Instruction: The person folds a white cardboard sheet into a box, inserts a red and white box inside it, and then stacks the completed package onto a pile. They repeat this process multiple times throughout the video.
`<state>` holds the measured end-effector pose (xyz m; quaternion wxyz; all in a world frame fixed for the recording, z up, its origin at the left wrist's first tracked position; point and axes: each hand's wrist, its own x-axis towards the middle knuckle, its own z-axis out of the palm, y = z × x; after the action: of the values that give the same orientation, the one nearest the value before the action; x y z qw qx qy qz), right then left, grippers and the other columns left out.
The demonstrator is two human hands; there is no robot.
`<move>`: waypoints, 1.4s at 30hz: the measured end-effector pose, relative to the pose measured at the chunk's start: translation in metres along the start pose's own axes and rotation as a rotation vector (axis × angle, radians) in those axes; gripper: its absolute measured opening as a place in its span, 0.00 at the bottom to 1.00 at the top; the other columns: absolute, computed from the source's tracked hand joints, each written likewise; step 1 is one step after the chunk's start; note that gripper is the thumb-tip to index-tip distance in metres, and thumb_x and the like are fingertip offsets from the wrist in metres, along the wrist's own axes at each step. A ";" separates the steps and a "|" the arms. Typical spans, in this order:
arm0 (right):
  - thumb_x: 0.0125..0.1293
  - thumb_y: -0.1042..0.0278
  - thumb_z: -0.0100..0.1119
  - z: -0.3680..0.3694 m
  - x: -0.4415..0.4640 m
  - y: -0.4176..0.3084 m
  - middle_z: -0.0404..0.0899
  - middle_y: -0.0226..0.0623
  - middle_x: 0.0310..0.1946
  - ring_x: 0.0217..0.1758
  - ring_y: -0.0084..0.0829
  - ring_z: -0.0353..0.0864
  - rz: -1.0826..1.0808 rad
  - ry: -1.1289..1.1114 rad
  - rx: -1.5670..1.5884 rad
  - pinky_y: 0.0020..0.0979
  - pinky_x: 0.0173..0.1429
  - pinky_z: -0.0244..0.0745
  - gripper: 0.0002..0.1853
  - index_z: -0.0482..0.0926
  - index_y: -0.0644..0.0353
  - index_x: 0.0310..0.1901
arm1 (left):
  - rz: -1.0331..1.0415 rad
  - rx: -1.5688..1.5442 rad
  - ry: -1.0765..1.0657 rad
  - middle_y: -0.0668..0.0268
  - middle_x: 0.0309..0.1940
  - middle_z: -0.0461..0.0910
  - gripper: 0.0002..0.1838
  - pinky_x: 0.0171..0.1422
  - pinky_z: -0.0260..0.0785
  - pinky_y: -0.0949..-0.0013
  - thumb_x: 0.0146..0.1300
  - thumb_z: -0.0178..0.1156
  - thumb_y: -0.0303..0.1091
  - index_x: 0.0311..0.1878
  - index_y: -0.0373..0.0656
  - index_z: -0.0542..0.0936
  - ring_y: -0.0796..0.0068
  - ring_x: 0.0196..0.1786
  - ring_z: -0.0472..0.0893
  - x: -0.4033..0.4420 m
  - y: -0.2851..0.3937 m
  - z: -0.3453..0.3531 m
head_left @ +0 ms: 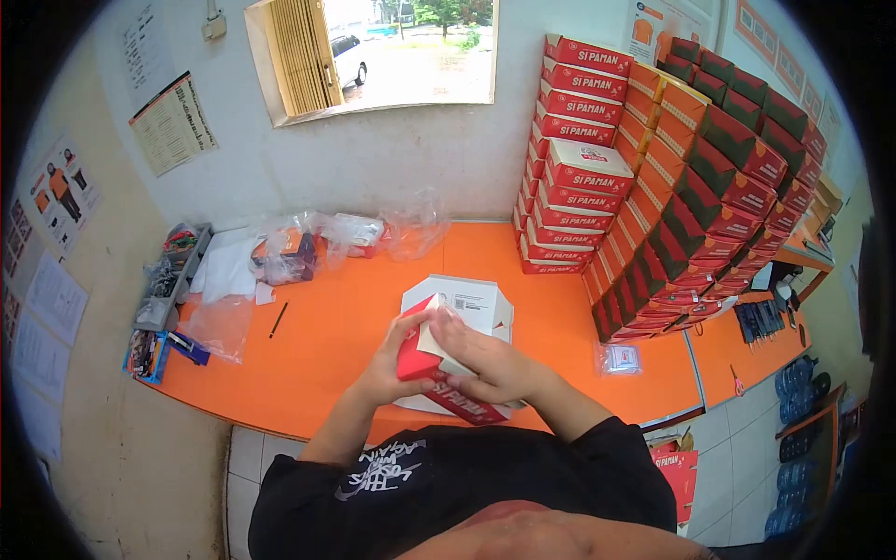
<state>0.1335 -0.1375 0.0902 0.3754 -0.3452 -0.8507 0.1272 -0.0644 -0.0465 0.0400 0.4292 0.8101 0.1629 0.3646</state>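
A red and white cardboard box (464, 403) is tilted between my two hands, its printed red side facing down toward me. My left hand (385, 362) grips its left end, fingers bent over the upper edge and thumb below. My right hand (485, 362) lies over the white upper part, its fingers reaching toward the box's top end and touching it. Beneath the box, a flat white cardboard sheet (499, 313) rests on the orange table (327, 327), partly hidden by the box and hands.
Tall stacks of red boxes (583, 201) and black-red boxes (719, 215) stand at the right. Plastic-wrapped items (285, 254), a pen (278, 320) and a grey tray (173, 280) are at the left. Scissors (736, 380) lie far right.
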 end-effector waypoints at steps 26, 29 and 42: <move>0.52 0.74 0.61 0.027 0.022 0.018 0.65 0.49 0.55 0.56 0.45 0.71 -0.111 0.051 -0.349 0.42 0.56 0.69 0.26 0.71 0.45 0.54 | -0.498 -1.536 0.196 0.61 0.65 0.57 0.40 0.64 0.56 0.51 0.58 0.39 0.65 0.67 0.48 0.56 0.57 0.66 0.59 0.001 0.017 0.022; 0.48 0.76 0.65 0.021 0.015 0.028 0.68 0.47 0.50 0.51 0.44 0.73 0.107 0.085 0.000 0.40 0.52 0.72 0.25 0.73 0.49 0.50 | -0.486 -1.354 0.140 0.59 0.64 0.60 0.40 0.63 0.58 0.51 0.58 0.39 0.66 0.66 0.46 0.57 0.57 0.64 0.62 -0.001 0.008 0.014; 0.67 0.69 0.41 0.000 0.018 0.000 0.50 0.55 0.67 0.69 0.43 0.55 0.347 0.079 0.309 0.31 0.66 0.53 0.31 0.44 0.65 0.68 | -0.337 -0.857 0.207 0.61 0.58 0.63 0.40 0.66 0.56 0.59 0.56 0.57 0.50 0.67 0.45 0.51 0.66 0.62 0.63 -0.015 -0.007 0.036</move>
<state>0.1249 -0.1252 0.0997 0.4292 -0.4291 -0.7338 0.3051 -0.0480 -0.0722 0.0138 0.7597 0.4814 0.1691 0.4031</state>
